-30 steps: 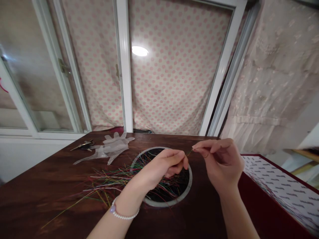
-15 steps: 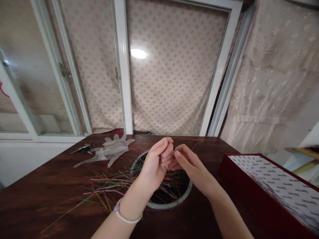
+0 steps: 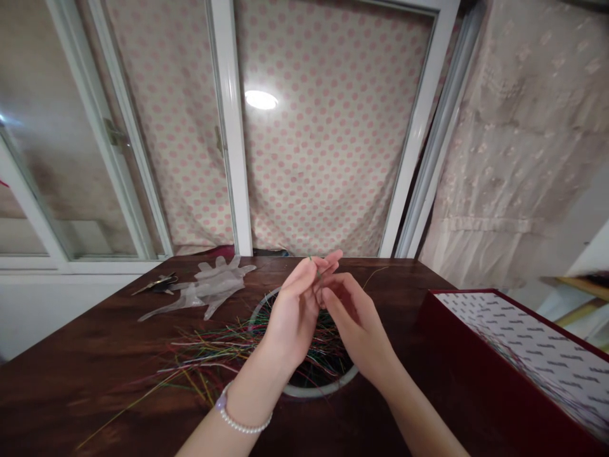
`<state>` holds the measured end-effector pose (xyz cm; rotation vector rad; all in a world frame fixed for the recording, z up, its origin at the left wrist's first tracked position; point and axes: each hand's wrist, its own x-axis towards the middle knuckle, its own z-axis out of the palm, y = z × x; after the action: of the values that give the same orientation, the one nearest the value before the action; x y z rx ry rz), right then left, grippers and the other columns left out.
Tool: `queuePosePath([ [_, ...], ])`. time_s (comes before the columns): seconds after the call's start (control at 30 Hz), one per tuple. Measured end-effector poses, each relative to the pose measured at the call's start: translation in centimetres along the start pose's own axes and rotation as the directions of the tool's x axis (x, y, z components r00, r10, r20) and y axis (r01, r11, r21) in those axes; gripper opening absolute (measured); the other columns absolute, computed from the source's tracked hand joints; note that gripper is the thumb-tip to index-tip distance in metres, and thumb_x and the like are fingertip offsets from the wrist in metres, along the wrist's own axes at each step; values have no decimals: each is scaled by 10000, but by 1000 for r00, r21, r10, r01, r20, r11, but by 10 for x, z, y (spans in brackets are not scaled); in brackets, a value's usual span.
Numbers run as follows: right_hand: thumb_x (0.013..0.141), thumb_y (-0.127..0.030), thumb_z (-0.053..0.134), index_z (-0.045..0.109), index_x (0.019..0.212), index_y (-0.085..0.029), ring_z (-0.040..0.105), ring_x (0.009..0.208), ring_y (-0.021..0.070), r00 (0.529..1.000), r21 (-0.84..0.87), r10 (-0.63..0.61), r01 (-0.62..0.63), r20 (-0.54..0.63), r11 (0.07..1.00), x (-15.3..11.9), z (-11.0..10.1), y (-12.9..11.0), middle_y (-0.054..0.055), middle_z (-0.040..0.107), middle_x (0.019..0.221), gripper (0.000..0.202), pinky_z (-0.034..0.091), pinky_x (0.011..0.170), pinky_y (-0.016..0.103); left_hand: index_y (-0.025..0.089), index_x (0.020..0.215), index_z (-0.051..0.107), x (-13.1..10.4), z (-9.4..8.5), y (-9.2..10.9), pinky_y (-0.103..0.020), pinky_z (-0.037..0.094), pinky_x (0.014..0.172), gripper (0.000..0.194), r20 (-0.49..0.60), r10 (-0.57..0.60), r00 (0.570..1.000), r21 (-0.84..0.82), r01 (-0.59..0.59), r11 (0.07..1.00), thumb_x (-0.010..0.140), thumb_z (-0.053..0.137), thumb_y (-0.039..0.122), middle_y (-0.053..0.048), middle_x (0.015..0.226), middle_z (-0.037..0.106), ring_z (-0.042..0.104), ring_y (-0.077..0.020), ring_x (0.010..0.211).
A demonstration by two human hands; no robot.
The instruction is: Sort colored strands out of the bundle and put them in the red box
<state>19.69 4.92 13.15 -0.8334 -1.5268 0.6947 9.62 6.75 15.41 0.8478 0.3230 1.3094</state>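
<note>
My left hand (image 3: pixel 295 311), with a pearl bracelet at the wrist, pinches a thin green wire (image 3: pixel 310 258) between thumb and forefinger. Its other fingers stretch forward. Close against its palm, my right hand (image 3: pixel 353 317) has thumb and fingers pressed together, apparently on the same wire; the fingertips are partly hidden. Both hands are raised over a round grey-rimmed container (image 3: pixel 328 388). A tangle of thin coloured wires (image 3: pixel 214 346) fills it and spills over its left side onto the table.
A dark red box (image 3: pixel 469 355) with a white printed lining holds more thin wires (image 3: pixel 537 381) at the right. A clear plastic glove (image 3: pixel 209 289) and a bunch of keys (image 3: pixel 162 284) lie at the back left of the wooden table (image 3: pixel 71 374). Behind stand curtained sliding windows.
My left hand's outer fingers have straightened from a curl. My right hand has moved left and slightly up, closer to the left palm. The view has shifted slightly.
</note>
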Motion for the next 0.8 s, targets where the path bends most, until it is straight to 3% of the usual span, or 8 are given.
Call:
queuePosePath([
  [0.13, 901, -356, 459, 559, 831, -192, 526, 761, 135, 1000, 117, 29, -29, 1, 993, 2, -3, -5, 17, 544, 777, 205, 450, 726, 267, 154, 751, 638, -1, -1, 0, -190, 458, 662, 98, 65, -26, 998, 56, 22, 998, 813, 569, 185, -58, 1093, 658, 614, -135, 866],
  [0.3, 898, -372, 458, 554, 810, -169, 418, 580, 103, 961, 470, 204, -270, 187, 840, 5, -7, -9, -5, 454, 639, 242, 376, 521, 224, 148, 730, 645, 0, -2, 1, -187, 389, 388, 120, 111, -95, 989, 119, 82, 990, 801, 568, 206, -62, 1045, 662, 469, -43, 430],
  [0.53, 861, -342, 540, 522, 717, -170, 332, 528, 77, 958, 517, 199, -280, 207, 809, 3, -10, -10, -36, 400, 575, 225, 283, 491, 212, 142, 841, 670, 1, -5, 1, -211, 479, 448, 187, 183, -95, 979, 156, 66, 986, 856, 492, 196, -90, 1106, 658, 535, -50, 411],
  [0.8, 878, -333, 511, 538, 871, -172, 290, 527, 76, 986, 351, 143, -164, 85, 922, 2, -6, -10, -57, 351, 575, 164, 230, 484, 224, 131, 777, 667, -1, -2, 0, -212, 487, 461, 172, 162, -52, 985, 149, 28, 988, 850, 522, 188, -92, 1163, 635, 549, -66, 487],
])
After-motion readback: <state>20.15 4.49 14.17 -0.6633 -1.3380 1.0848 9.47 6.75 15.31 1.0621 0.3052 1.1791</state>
